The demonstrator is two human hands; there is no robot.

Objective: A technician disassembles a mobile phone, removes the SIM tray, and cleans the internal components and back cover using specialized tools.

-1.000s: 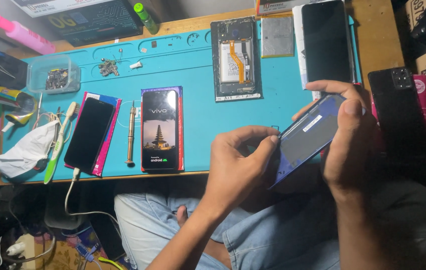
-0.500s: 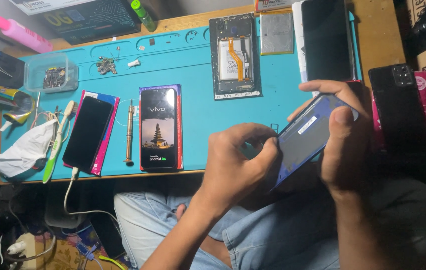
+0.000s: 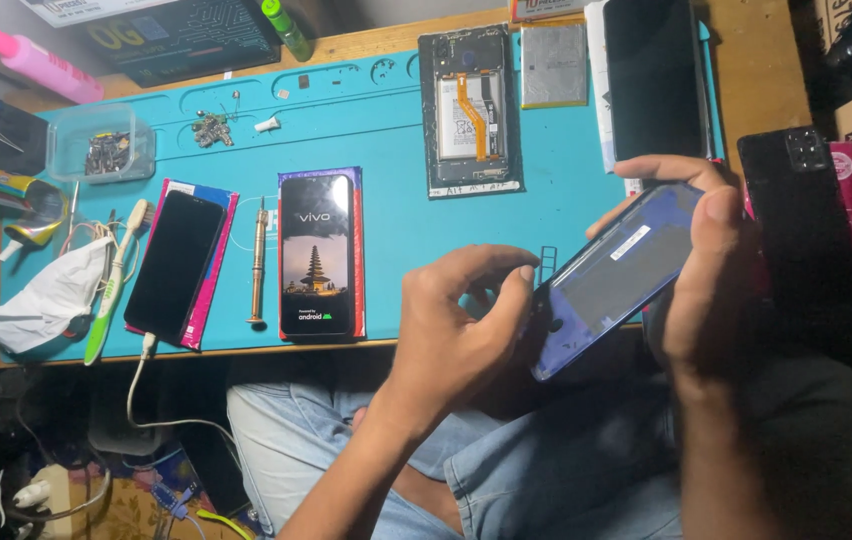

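Fingers (image 3: 506, 300) of the left hand (image 3: 461, 320) are curled together and pinch the lower end of a blue phone back cover (image 3: 611, 280), thumb and fingertips pressing at its corner. At the cover's upper end, the right hand (image 3: 711, 280) wraps round it, its fingers (image 3: 661, 168) hooked over the far edge and the thumb laid along the near side. The cover is held tilted above the person's lap, just off the front edge of the bench (image 3: 386, 215), which carries a turquoise work mat. Just beyond the right hand lies a black screen panel (image 3: 656, 75); to that hand's outer side rests a black phone (image 3: 796, 215) with its camera block showing. Beyond the left hand sits an opened phone frame (image 3: 471, 110) with an orange flex cable, and a grey battery (image 3: 554, 65) beside it. Further out from the left hand lies a lit phone (image 3: 316, 255) on a red-edged case, then a slim screwdriver (image 3: 258, 260), a dark phone (image 3: 176, 265) on a charging cable, a green-handled brush (image 3: 111, 290) and a crumpled white cloth (image 3: 46, 300). Farthest off stands a clear tub (image 3: 101, 140) of small parts.
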